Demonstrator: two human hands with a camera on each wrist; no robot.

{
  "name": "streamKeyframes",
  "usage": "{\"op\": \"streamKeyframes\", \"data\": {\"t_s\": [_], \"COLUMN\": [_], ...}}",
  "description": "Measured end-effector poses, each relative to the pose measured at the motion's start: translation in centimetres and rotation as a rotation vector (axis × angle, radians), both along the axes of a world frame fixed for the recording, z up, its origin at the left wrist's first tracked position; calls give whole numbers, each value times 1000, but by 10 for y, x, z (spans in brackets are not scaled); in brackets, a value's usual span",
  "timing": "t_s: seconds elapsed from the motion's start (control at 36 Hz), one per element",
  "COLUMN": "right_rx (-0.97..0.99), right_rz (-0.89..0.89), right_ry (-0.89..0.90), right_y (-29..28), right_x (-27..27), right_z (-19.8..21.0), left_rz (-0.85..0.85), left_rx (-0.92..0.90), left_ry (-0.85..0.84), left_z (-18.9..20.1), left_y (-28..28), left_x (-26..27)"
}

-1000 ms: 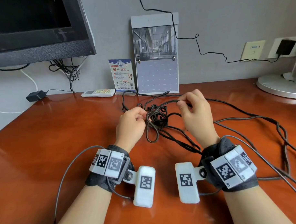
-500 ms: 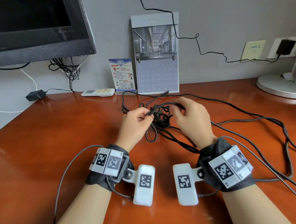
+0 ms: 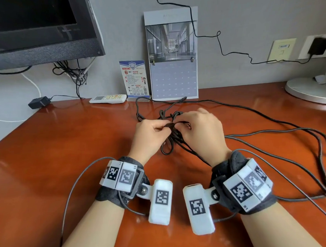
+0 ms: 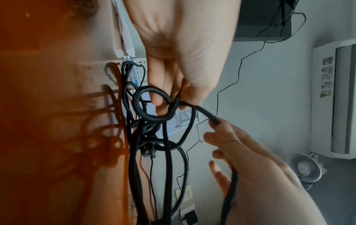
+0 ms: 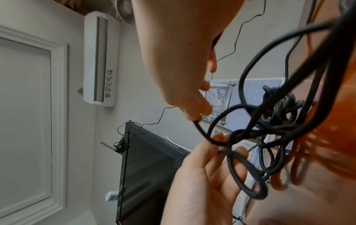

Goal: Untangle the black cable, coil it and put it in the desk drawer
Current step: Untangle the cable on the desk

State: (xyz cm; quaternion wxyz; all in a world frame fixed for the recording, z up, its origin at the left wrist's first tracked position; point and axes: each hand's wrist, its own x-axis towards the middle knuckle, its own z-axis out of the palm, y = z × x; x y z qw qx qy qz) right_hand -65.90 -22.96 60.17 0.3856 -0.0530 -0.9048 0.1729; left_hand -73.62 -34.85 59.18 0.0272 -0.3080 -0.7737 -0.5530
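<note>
The black cable [image 3: 173,135] lies in a knotted tangle at the middle of the red-brown desk [image 3: 65,157]. Long strands run off to the right [image 3: 269,134]. My left hand [image 3: 163,128] pinches a strand at the knot's left side; in the left wrist view a loop [image 4: 154,105] curls round its fingertips [image 4: 159,103]. My right hand [image 3: 179,122] is right beside it and pinches another strand, as the right wrist view shows at the fingertips [image 5: 194,117]. The knot [image 5: 279,109] hangs just above the desk. No drawer is in view.
A monitor [image 3: 41,26] hangs at the back left with a black adapter [image 3: 39,102] below it. A white remote [image 3: 108,99], a small card [image 3: 135,79] and a calendar [image 3: 172,68] line the wall. A lamp base [image 3: 311,89] sits far right.
My right hand has come down and left from a raised strand to the knot. The two hands now sit close together over the tangle; the left hand barely moved.
</note>
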Motion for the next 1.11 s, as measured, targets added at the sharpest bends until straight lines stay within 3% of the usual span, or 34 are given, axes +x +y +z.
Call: {"op": "streamKeyframes", "data": {"t_s": [0.11,0.25,0.39,0.47,0.61,0.78,0.86,0.92,0.97,1.06,1.11], "right_rx": [-115,-385,-633,-678,-447,83,150,77,-120,-510,-598], "right_rz": [92,162,187,129,52,74,56,74,123,129,90], "right_ry": [125,328,409,306,-33,-347,-375,-368,-282,-1,137], "right_y": [4,11,13,16,18,-2,-4,-2,3,14,24], "right_x": [3,7,3,-1,-2,-1,-5,-8,-12,-9,-5], "right_z": [5,10,8,7,21,55,66,71,76,93,109], "left_rz": [48,68,103,-25,-114,-56,-17,17,35,34,59], "left_rx": [158,190,8,-2,74,22,-28,-37,-58,-181,-173], "left_ry": [-151,-326,-200,-227,-303,-111,-12,53,67,73,45], "left_z": [2,3,-6,-3,0,-8,-3,0,0,-6,-10], "left_y": [-1,0,3,8,8,9,7,6,7,2,-3], "left_x": [-2,-7,-17,-11,-3,-8,-7,-8,-10,-16,-22]}}
